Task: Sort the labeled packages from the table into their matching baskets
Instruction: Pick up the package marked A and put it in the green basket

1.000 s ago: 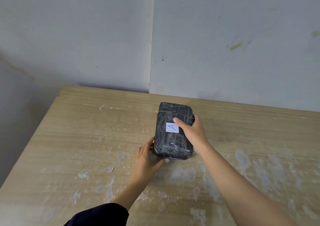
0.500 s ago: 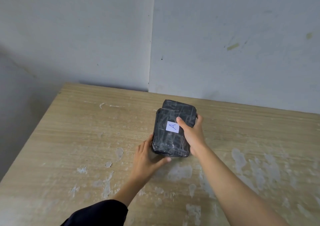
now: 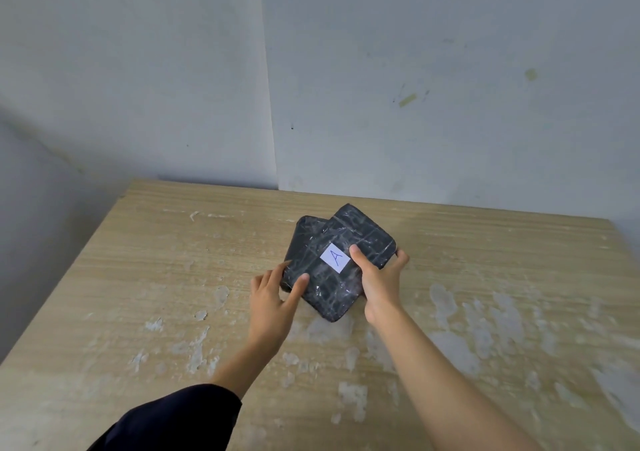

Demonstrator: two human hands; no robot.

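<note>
Two packages: both sit mid-way along the worn, pale wooden table (image 3: 138, 277), stacked askew; no basket is in view.
Left hand (image 3: 273, 303): open, thumb laid on the near left corner of the stack, fingers along its left side; whether it presses the upper or lower package I cannot tell.
Lower package (image 3: 300, 239): black, plastic-wrapped, flat on the table under the other, only its far left corner showing.
Upper package (image 3: 341, 260): black, taped, rectangular, turned crooked on the lower one, white label "A" (image 3: 335, 257) facing up.
Right hand (image 3: 379, 279): closed around the upper package's right edge, thumb beside the label, fingers curled under.
Progress: judged early for this pair; neither is sorted, both baskets yet to be reached.
</note>
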